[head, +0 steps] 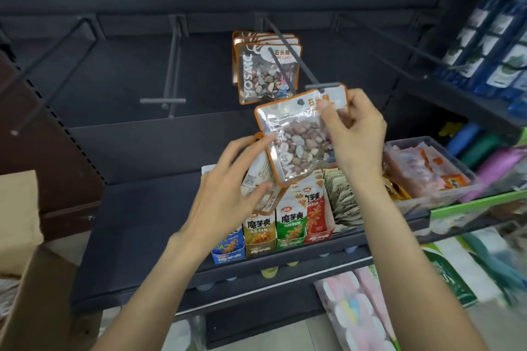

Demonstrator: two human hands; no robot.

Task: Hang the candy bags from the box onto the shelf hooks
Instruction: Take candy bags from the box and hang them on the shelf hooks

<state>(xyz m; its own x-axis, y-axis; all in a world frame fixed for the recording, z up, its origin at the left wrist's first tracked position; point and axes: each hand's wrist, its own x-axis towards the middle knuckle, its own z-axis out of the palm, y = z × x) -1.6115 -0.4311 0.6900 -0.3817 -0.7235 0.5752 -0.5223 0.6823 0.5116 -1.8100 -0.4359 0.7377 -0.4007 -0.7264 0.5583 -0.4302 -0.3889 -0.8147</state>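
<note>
My right hand (353, 134) pinches the top of a clear, orange-edged candy bag (296, 137) full of stone-like sweets, holding its top just below the tip of a dark shelf hook (288, 48). Several identical bags (266, 71) hang further back on that hook. My left hand (228, 188) grips more candy bags (258, 179), held low and partly hidden behind the front bag. A brown cardboard box (34, 293) stands at the lower left; its contents are out of sight.
Bare hooks (171, 71) stick out to the left and another (379, 40) to the right. Snack cartons (273, 225) stand on the dark shelf (137, 236) below my hands. A clear bin (427, 168) of packets and blue boxes (496, 37) fill the right side.
</note>
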